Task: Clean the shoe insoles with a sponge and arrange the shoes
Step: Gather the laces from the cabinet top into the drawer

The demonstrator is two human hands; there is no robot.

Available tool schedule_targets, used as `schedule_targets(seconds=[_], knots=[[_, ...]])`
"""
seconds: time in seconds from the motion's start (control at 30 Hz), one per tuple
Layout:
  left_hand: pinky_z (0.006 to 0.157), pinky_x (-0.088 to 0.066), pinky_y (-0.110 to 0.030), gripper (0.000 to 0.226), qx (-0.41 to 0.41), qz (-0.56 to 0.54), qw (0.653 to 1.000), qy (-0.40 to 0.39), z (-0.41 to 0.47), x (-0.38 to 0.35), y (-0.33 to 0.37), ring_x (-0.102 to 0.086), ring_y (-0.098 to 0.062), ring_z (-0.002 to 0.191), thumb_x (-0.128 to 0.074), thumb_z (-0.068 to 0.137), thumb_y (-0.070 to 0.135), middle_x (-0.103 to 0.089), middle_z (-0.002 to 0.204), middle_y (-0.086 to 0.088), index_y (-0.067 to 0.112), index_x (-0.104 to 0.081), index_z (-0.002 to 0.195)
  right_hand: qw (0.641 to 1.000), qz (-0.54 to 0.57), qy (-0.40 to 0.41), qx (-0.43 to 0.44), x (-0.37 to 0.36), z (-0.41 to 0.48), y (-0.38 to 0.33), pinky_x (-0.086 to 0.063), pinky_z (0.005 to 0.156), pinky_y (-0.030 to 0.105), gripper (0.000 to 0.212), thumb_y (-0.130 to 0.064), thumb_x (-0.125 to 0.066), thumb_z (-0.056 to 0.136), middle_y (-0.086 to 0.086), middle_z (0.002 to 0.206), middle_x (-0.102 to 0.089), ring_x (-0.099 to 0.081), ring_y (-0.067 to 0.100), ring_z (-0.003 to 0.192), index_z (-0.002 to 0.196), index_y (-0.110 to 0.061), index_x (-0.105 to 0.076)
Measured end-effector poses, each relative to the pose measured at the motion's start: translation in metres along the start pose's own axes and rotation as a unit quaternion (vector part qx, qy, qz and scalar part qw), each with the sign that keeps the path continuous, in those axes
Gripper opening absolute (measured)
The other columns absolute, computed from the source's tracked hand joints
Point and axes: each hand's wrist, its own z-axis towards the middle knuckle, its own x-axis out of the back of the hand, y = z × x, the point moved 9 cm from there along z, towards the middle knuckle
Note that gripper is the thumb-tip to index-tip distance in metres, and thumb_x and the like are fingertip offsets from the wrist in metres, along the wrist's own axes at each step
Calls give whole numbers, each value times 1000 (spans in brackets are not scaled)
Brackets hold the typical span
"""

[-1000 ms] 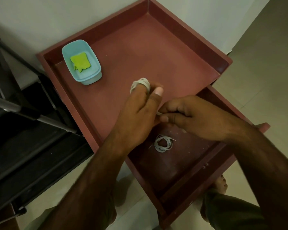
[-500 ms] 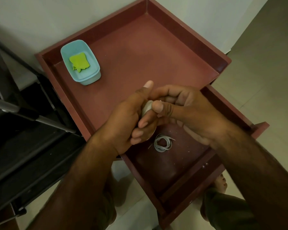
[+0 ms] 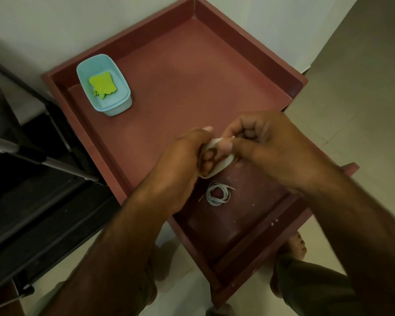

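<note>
Left hand (image 3: 180,160) and right hand (image 3: 267,147), fingers around white lace (image 3: 216,140).

Tray rim (image 3: 249,49), corner tub (image 3: 118,108), middle probably passable

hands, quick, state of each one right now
Left hand: closed, a flat white shoelace looped round its curled fingers.
Right hand: closed, pinching the same lace near its end.
</note>
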Motion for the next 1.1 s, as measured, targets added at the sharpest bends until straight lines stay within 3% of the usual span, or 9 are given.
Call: schedule_targets(seconds=[0.07,0.2,0.33,0.4,0.6,0.73,0.87,0.97,1.1], knots=[[63,-36,-28,20,0,-17,997,-69,-6,-25,-10,-41,-9,63,-44,103,16,-45,70,2,16,-50,84,1000,17,-12,-23,18,-4,9,-61,66,29,5,-13,-73,92,8,82,-77,-75,26,76,95,-9,-75],[65,-43,-32,19,-26,195,978,-66,-4,-54,-44,-46,-10,68,-48,105,30,-51,76,3,21,-51,89,992,-54,-31,-106,37,-16,45,-64,77,39,8,-11,-69,95,1,86,-78,-76,19,83,97,-15,-75],[57,-41,-29,24,-18,115,992,-42,13,-74,-63,-44,-13,65,-47,107,31,-48,73,1,15,-55,91,969,111,-36,-217,38,-32,79,-63,75,32,19,-11,-62,100,8,102,-79,-77,21,95,116,-12,-73],[52,-39,-27,22,-11,81,996,-27,23,-80,-73,-43,-12,61,-46,106,23,-48,71,1,14,-55,88,963,111,-28,-244,42,-35,94,-63,76,31,19,-18,-62,102,10,102,-79,-77,22,95,113,-11,-75],[58,-47,-26,21,65,6,998,22,53,-92,-127,-51,-12,65,-47,105,11,-56,74,-4,7,-64,94,954,12,9,-300,60,-29,152,-64,80,36,21,-28,-66,100,10,100,-78,-76,21,93,98,-8,-72],[71,-58,-30,20,86,-24,983,161,65,-72,-156,-71,-16,75,-67,100,24,-77,86,-7,7,-75,94,960,-96,22,-261,60,0,170,-65,75,38,11,-24,-70,98,8,87,-78,-77,22,82,91,-16,-74],[73,-57,-31,22,120,60,943,305,69,-41,-180,-74,-23,85,-75,93,27,-78,90,-9,6,-78,99,946,-222,14,-235,50,26,190,-59,72,34,10,-30,-77,92,0,80,-76,-72,17,71,86,-23,-76],[80,-59,-35,32,154,158,941,258,80,-38,-187,-73,-26,90,-76,91,37,-78,97,-10,8,-78,105,927,-300,-9,-225,40,40,203,-58,84,36,11,-34,-79,89,-1,92,-76,-71,19,90,92,-23,-78],[66,-49,-37,5,180,174,949,191,83,-35,-197,-69,-36,82,-67,89,9,-70,81,-16,9,-68,84,909,-350,-19,-224,36,47,207,-58,90,37,20,-30,-72,95,3,111,-75,-68,24,101,112,-22,-75]])
